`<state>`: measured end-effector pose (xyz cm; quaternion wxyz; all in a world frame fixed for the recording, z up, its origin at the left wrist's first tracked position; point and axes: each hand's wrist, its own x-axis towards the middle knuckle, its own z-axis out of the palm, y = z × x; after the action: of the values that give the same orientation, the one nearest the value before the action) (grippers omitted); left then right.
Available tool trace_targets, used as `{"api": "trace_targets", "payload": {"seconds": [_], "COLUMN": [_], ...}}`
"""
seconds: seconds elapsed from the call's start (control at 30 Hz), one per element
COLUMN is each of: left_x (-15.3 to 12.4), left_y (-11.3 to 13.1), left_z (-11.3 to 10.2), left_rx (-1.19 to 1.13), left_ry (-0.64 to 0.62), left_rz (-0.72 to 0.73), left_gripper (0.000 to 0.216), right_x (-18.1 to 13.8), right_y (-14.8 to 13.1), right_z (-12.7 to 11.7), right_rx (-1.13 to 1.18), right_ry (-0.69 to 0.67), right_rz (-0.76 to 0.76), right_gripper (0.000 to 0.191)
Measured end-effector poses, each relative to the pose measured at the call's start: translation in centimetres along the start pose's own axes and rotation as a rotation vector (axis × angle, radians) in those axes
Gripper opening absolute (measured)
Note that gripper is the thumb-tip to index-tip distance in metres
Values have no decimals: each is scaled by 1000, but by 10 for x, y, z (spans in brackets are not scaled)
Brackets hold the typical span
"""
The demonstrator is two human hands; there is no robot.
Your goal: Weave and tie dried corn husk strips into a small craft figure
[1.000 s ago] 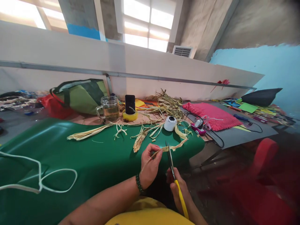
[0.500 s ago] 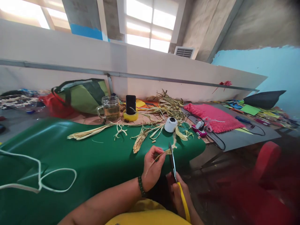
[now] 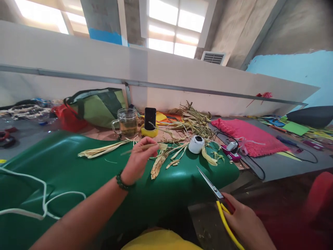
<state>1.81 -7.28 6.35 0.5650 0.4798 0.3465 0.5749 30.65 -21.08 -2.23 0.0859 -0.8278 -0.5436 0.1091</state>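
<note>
Pinched in my left hand (image 3: pixel 140 156) is a thin strip of dried husk (image 3: pixel 162 146), held above the green mat. My right hand (image 3: pixel 240 215) grips scissors (image 3: pixel 214 191) with yellow handles; their blades are closed and point up and to the left, over the mat's front edge. A brown dried husk piece (image 3: pixel 158 165) lies on the mat right of my left hand, with small scraps (image 3: pixel 173 163) beside it. A longer bundle of pale husk strips (image 3: pixel 101 150) rests to the left.
On the green mat (image 3: pixel 104 180) stands a white round container (image 3: pixel 195 144). Behind are a glass mug (image 3: pixel 127 121), a phone (image 3: pixel 150 118) on a yellow tape roll, a heap of dried stalks (image 3: pixel 195 119), and pink cloth (image 3: pixel 249 137). White cord (image 3: pixel 44 187) loops at left.
My left hand has moved left and away from me with the husk strip. The scissors in my right hand have drawn off to the right, apart from the strip, and their blades have closed.
</note>
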Motion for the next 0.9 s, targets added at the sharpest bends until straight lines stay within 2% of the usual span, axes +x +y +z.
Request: {"api": "trace_targets", "payload": {"seconds": [0.13,0.23,0.33,0.47,0.6,0.67,0.8,0.9], "left_x": [23,36,55,78,85,84,83,84], "left_y": [-7,-22,-31,-39,-52,-57,-61,-60], "left_z": [-11,-14,-22,-40,-53,-56,-62,-65], "left_rx": [88,162,160,90,63,74,107,103], "left_ry": [-209,-282,-237,-155,-183,-216,-269,-272], "left_rz": [-193,-234,-208,-259,-284,-290,-277,-261], "left_gripper": [22,21,21,27,28,27,24,24], "right_x": [24,44,63,82,89,90,95,98], "right_y": [-17,-40,-59,-75,-88,-99,-131,-144], "right_z": [-10,-11,-7,2,7,9,21,27], "right_rx": [-200,-273,-300,-328,-405,-376,-239,-192], "right_ry": [-84,-119,-102,-13,155,201,83,26], "right_rz": [6,-43,-115,-196,-258,-368,-687,-767], "right_gripper": [39,45,43,39,29,29,39,27]}}
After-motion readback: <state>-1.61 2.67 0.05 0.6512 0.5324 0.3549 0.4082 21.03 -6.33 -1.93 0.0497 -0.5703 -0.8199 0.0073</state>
